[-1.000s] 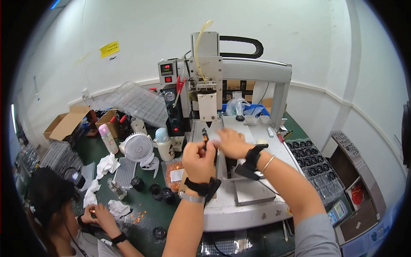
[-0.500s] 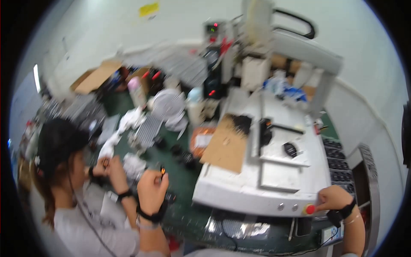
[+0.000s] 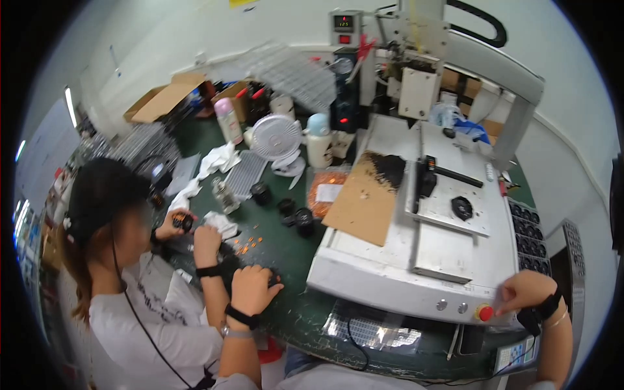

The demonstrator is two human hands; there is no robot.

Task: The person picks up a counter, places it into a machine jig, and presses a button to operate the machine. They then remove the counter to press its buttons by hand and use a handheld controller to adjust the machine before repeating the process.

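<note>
My left hand [image 3: 252, 290] is closed low at the green table's front edge, a black band round its wrist. At its fingertips a dark piece with a bit of orange [image 3: 275, 281] shows; its kind is mostly hidden by the hand. My right hand [image 3: 528, 292] is curled beside the red push button [image 3: 484, 313] on the machine's front panel, fingertips very near or touching it. Nothing shows in that hand. A black round ring-like part [image 3: 462, 207] lies on the metal plate of the white bench machine [image 3: 364, 276], near a black clamp [image 3: 427, 177].
Close on my left a co-worker [image 3: 107, 214] holds a black round part [image 3: 186, 222]. Small orange pieces [image 3: 249, 246], black round parts [image 3: 304, 221] and a bag of orange pieces [image 3: 328, 179] lie between us and the machine. A white fan [image 3: 276, 138] stands behind; black trays [image 3: 530, 227] sit at right.
My left hand has come down from a raised pinch to the table with its small piece. My right hand stays at the red button. The view has shifted slightly.
</note>
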